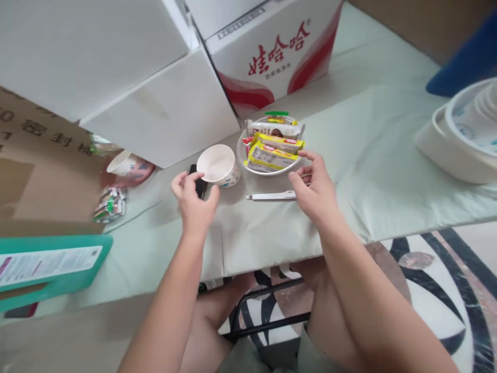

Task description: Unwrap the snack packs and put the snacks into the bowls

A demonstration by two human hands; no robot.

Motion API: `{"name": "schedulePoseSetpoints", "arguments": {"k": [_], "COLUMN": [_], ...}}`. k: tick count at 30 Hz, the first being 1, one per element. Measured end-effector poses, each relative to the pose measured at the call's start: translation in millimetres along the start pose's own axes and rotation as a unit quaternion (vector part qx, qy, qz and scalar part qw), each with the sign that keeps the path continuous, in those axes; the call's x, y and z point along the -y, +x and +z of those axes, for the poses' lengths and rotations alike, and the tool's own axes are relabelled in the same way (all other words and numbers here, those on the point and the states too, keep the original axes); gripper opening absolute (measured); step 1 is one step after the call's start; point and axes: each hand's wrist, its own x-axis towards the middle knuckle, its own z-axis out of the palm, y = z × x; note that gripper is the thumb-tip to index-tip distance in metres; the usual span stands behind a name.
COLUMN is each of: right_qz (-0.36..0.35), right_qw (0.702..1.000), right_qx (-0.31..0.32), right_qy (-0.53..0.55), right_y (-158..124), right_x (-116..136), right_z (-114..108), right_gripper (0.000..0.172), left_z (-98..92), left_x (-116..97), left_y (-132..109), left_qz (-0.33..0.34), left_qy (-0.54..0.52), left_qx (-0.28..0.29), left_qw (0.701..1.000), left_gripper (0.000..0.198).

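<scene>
My left hand (194, 199) is open with its fingers apart at the near left side of a white paper cup (229, 176). A fingertip overlaps the cup's rim; I cannot tell whether it touches. Partly behind that hand lies a flat black object (201, 187). My right hand (316, 186) is open, thumb and index finger apart, at the right side of a white bowl (267, 171) of packaged snacks. Its index fingertip is close to a yellow snack packet (272, 155). A slim white tool (272, 196), like a utility knife, lies in front of the bowl, its right end by my right thumb.
White cartons (163, 114) and a red-printed box (283, 57) stand behind. Left are another paper cup (120, 163), a shiny packet (111, 204) and a green-edged box (93, 259). White containers (446, 145) stand right. The cloth-covered table's front edge (272, 261) runs before my legs.
</scene>
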Motion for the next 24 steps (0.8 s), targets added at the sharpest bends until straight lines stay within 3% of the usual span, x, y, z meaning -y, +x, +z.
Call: {"name": "schedulePoseSetpoints", "arguments": {"k": [3,7,14,19,24], "right_qz": [-0.016,-0.03,-0.034,-0.024,-0.001], "right_qw": [0.996,0.993,0.983,0.987,0.979], "right_qx": [0.025,0.021,0.027,-0.077,-0.184], "right_qy": [-0.08,-0.117,-0.178,-0.14,-0.092], "right_y": [2.4,3.1,15.3,21.7,31.8], "right_x": [-1.9,-3.5,-10.3,-11.5,-16.9], "right_z": [15.1,28.4,24.5,-1.4,-30.1], "right_gripper": [0.047,0.043,0.019,0.023,0.027], "left_z": [6.9,15.7,46.6,90.4,153.2], "left_x": [9.1,9.1,-9.6,-52.3,-128.4], "left_y": [18.4,35.0,71.7,107.2,140.5], "left_qz": [-0.039,-0.023,-0.053,-0.031,0.054], "left_qy": [-0.006,-0.03,-0.035,-0.053,-0.092], "left_qx": [0.069,0.142,0.122,0.179,0.24], "left_qw": [0.997,0.989,0.991,0.982,0.965], "left_gripper": [0.044,0.037,0.027,0.029,0.036]}}
